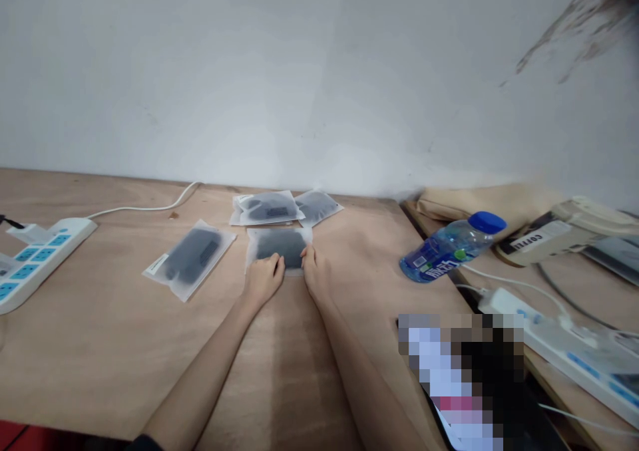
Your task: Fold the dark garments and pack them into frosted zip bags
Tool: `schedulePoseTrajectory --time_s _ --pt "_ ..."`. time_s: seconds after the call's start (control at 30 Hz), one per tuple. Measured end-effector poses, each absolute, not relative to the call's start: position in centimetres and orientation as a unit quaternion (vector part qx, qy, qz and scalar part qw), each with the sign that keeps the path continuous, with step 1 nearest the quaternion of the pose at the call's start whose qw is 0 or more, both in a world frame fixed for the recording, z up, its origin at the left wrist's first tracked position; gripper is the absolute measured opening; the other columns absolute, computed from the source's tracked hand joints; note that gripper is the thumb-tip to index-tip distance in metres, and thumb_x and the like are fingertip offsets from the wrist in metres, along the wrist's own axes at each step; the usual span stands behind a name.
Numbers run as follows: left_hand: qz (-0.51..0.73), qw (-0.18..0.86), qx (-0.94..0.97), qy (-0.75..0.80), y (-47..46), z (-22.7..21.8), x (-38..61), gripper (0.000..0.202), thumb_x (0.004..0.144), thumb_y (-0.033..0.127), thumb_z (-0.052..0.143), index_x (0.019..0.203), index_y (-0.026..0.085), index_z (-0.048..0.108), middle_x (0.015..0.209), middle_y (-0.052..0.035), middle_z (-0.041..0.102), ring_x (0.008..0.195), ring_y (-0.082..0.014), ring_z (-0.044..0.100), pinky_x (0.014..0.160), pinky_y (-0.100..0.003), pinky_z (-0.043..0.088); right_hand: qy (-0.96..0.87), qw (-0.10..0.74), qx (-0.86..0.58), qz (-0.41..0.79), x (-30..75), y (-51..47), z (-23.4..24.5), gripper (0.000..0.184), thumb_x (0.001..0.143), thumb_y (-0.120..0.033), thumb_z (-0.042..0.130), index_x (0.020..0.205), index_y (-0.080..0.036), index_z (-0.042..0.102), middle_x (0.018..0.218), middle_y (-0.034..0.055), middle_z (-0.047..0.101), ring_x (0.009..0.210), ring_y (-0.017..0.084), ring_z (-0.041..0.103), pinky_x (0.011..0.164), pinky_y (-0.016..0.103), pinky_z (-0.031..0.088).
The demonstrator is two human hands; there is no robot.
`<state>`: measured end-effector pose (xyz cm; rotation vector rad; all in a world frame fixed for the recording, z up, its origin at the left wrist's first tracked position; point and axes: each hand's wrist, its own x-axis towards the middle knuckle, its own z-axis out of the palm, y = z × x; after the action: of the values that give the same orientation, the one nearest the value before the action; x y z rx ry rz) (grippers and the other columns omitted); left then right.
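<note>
A frosted plastic bag (280, 243) with a dark item inside lies flat on the wooden table between my hands. My left hand (263, 279) rests on its lower left part, fingers curled in and closed on the near edge. At the bag's right edge, my right hand (315, 273) has its thumb and fingers closed on the plastic. What is inside the bag shows only as a dark shape. Just behind it lie another frosted bag (267, 208) with a dark item and, partly under that one, a third bag (320, 206). To the left, a labelled frosted bag (192, 259) lies at a slant.
A white power strip (47, 258) sits at the far left, its cable running toward the wall. On the right are a blue-capped bottle (452, 248) lying on its side, a coffee-labelled container (539, 238), a second power strip (559, 351) and a blurred-out dark device (479, 384).
</note>
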<state>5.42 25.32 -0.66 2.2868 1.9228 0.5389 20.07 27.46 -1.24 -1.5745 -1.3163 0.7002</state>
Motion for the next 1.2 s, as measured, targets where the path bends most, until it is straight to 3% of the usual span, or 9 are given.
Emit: schedulePoseTrajectory --time_s 1.2 --pt "0.173 0.048 0.757 0.628 25.2 -0.5 5.4 0.038 0.100 0.037 0.029 0.082 0.021 0.059 0.079 -0.0081 0.071 0.074 -0.0204 0.067 0.063 -0.029 0.037 -0.559 0.443 -0.646 0.272 20.0 26.8 -0.1 0.034 0.091 -0.036 0.029 0.068 -0.024 0.051 0.057 -0.0014 0.057 0.064 0.019 0.055 0.063 0.028 0.035"
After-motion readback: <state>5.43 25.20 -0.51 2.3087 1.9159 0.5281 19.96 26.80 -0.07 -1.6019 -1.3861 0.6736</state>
